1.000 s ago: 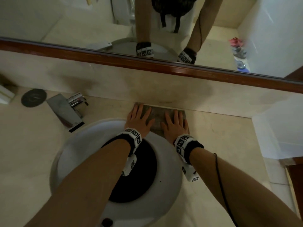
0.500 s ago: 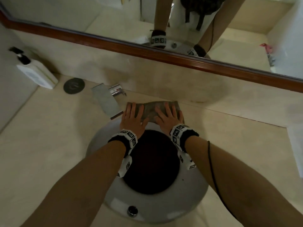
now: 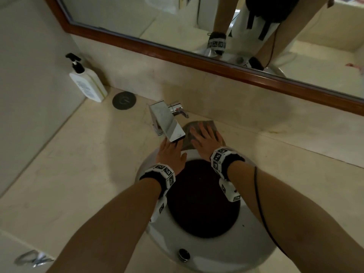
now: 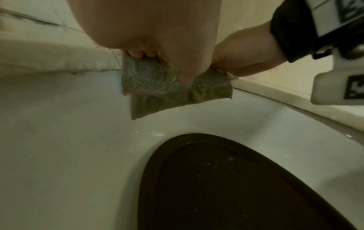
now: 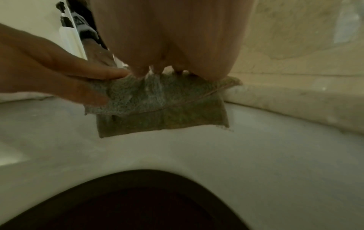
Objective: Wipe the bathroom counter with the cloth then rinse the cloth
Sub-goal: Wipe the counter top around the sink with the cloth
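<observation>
A folded grey-green cloth (image 3: 188,141) lies across the back rim of the white sink (image 3: 216,251), where it meets the beige counter (image 3: 78,164). My left hand (image 3: 170,152) presses flat on the cloth's left part, its fingertips hidden under the chrome faucet spout (image 3: 166,121). My right hand (image 3: 206,142) presses flat on the cloth's right part with fingers spread. In the wrist views the cloth (image 4: 157,87) (image 5: 161,109) hangs in two layers down the sink's inner wall, under both palms.
A white pump bottle (image 3: 87,83) and a dark round disc (image 3: 124,100) stand at the back left, near the side wall. A wood-framed mirror (image 3: 137,18) runs above the backsplash. The sink bottom holds a dark round insert (image 3: 202,200).
Both hands have slid the cloth leftward along the back of the counter to the faucet. The cloth now drapes over the sink's back rim and my left fingers are under the spout.
</observation>
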### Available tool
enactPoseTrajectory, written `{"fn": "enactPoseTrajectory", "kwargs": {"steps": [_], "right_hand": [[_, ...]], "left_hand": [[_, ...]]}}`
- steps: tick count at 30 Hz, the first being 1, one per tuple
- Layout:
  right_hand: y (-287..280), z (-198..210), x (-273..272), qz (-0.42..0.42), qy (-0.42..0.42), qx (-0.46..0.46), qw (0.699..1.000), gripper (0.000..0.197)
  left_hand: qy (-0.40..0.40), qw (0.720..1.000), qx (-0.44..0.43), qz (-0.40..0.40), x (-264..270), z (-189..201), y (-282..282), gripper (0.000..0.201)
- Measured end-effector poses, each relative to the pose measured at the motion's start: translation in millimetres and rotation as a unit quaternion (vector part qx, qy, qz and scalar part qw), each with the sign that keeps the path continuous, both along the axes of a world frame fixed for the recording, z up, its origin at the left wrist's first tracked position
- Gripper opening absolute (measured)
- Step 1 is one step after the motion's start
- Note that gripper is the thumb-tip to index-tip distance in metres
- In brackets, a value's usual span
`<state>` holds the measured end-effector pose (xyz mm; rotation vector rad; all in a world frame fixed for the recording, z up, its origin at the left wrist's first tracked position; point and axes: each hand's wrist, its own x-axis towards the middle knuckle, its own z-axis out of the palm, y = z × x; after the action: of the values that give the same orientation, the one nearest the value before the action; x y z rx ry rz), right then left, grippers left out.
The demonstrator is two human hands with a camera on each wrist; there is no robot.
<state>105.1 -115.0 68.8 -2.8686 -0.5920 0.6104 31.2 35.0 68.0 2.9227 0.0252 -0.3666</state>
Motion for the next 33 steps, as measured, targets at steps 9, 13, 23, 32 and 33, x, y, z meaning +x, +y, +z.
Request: {"fn": "enactPoseTrajectory", "kwargs": {"steps": [9, 13, 23, 32, 33], "right_hand": [[19, 4, 46, 0.141, -0.006, -0.006, 0.990, 0.051], [23, 5, 51, 0.115, 0.015, 0.015, 0.993, 0.048], [-32, -4, 32, 0.013, -0.017, 0.006, 1.000, 0.052], [-95, -4, -3, -0.100, -0.032, -0.009, 0.994, 0.054], [-100, -3, -6, -0.111, -0.020, -0.018, 0.993, 0.055]], "left_hand": [[0.025, 1.000, -0.007, -0.012, 11, 7, 3, 0.086], [0.017, 1.000, -0.012, -0.004, 11, 1, 3, 0.085], [0.053, 0.998, -0.012, -0.016, 29, -2, -17, 0.113], [0.040, 0.993, 0.030, -0.108, 35, -2, -47, 0.104], [0.047, 0.992, 0.029, -0.114, 36, -1, -47, 0.103]]}}
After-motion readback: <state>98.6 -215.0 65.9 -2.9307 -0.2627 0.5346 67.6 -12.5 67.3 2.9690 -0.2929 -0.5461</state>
